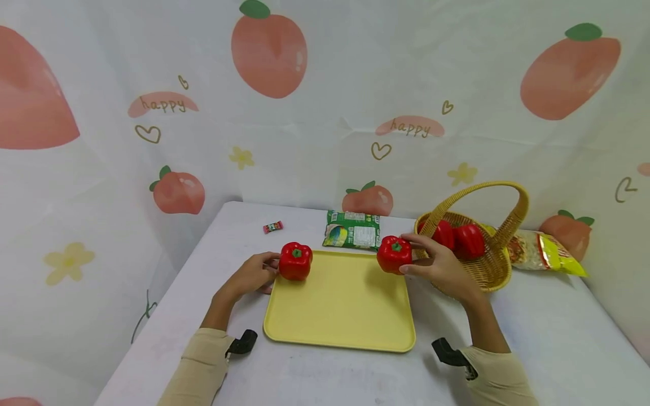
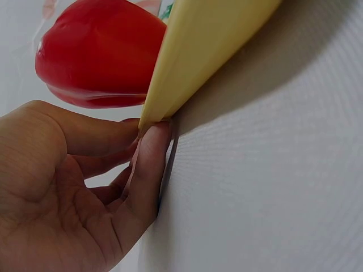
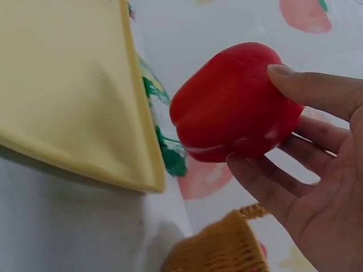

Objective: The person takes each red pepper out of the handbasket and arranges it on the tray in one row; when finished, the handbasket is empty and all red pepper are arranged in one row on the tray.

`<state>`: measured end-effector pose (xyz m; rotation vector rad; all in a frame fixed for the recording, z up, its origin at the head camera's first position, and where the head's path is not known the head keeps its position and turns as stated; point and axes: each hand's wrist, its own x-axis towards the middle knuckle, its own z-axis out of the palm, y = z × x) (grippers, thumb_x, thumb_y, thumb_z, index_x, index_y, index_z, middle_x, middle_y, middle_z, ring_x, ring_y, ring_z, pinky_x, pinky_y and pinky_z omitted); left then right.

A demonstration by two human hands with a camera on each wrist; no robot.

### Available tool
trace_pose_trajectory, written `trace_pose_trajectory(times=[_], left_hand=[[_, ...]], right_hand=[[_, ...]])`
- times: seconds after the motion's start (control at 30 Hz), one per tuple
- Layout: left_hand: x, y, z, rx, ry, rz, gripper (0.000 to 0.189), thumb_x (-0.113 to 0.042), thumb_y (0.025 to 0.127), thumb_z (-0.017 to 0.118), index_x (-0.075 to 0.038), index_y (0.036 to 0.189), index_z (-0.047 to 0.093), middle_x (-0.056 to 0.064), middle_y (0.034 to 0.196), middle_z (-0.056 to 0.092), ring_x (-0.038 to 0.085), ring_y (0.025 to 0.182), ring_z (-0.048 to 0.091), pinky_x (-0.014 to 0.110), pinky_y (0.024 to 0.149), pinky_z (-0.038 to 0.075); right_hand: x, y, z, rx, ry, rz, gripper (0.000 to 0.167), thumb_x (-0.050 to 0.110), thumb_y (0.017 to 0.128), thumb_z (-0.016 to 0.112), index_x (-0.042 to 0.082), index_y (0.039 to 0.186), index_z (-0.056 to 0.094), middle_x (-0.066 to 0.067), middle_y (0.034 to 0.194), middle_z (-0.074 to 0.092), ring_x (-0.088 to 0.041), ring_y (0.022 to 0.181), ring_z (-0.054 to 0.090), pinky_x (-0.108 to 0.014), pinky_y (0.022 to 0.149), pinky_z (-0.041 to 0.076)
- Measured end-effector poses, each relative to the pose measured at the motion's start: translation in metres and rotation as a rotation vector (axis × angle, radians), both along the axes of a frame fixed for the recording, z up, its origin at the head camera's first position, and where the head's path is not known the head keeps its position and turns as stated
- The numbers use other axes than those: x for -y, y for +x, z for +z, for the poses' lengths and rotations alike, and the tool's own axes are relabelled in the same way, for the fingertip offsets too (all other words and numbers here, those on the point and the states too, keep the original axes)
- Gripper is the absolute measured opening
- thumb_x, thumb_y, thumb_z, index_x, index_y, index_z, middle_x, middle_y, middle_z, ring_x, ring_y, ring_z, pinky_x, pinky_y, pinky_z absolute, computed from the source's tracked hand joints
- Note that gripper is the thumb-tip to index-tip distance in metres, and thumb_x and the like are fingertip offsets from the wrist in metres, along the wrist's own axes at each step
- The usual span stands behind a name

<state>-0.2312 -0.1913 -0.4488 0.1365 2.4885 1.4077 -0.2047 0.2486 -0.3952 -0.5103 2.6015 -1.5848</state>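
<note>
A yellow tray point(image 1: 335, 304) lies on the white table. My left hand point(image 1: 252, 274) pinches its left rim, thumb above and a finger under the edge, as the left wrist view shows. Just inside that rim a red bell pepper point(image 1: 295, 261) stands upright on the tray, stem up. With thumb and fingertips, my right hand point(image 1: 440, 265) grips another red bell pepper point(image 3: 235, 105) over the tray's far right corner. In the right wrist view this pepper is raised clear of the tray point(image 3: 62, 85), its shadow falling on the surface.
A wicker basket point(image 1: 500, 276) with a tall handle stands right of the tray, holding red bell peppers point(image 1: 468, 241). Behind the tray lies a green packet point(image 1: 351, 230), with a small wrapped candy point(image 1: 272, 226) to its left. A yellow bag point(image 1: 550, 254) lies beyond the basket.
</note>
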Motion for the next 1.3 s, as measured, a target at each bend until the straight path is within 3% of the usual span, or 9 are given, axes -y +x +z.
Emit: trace_pose_trajectory(times=[0.1,0.33,0.63,0.87,1.3], left_hand=[[0.0,0.0,-0.001,0.009,0.0,0.011,0.052,-0.003,0.096,0.055,0.001,0.148,0.056,0.018,0.126,0.062,0.029,0.108,0.062,0.032,0.07,0.065],[-0.002,0.001,0.001,0.005,-0.015,0.011,0.053,-0.003,0.096,0.056,0.001,0.148,0.056,0.018,0.127,0.063,0.029,0.109,0.062,0.032,0.071,0.064],[-0.003,0.002,0.002,-0.005,-0.019,0.008,0.054,-0.002,0.094,0.057,0.001,0.148,0.056,0.018,0.126,0.064,0.028,0.106,0.062,0.032,0.071,0.063],[0.0,0.0,0.001,-0.01,-0.027,-0.001,0.054,-0.003,0.094,0.056,0.001,0.148,0.056,0.018,0.126,0.064,0.029,0.109,0.062,0.03,0.073,0.063],[0.002,-0.002,-0.002,-0.004,-0.013,0.003,0.053,-0.004,0.095,0.055,0.001,0.148,0.056,0.017,0.126,0.064,0.028,0.107,0.062,0.032,0.072,0.064]], right_hand=[[0.006,-0.003,-0.005,-0.006,-0.019,0.024,0.067,0.013,0.091,0.083,0.006,0.152,0.054,-0.022,0.151,0.055,-0.046,0.12,0.066,-0.024,0.089,0.061],[0.021,-0.003,-0.012,0.036,-0.01,0.039,0.071,0.02,0.092,0.083,0.011,0.155,0.052,-0.022,0.15,0.056,-0.039,0.114,0.073,-0.037,0.092,0.064],[0.044,-0.008,-0.013,0.02,-0.018,0.088,0.072,0.018,0.09,0.085,0.007,0.153,0.053,-0.018,0.15,0.058,-0.043,0.134,0.06,-0.038,0.101,0.06],[0.062,-0.013,-0.012,0.032,0.014,0.133,0.069,0.019,0.091,0.083,0.006,0.152,0.053,-0.017,0.15,0.058,-0.043,0.134,0.058,-0.046,0.103,0.059],[0.092,-0.017,-0.015,0.034,0.034,0.166,0.066,0.022,0.091,0.084,0.01,0.15,0.057,-0.012,0.146,0.062,-0.038,0.135,0.058,-0.049,0.104,0.058]])
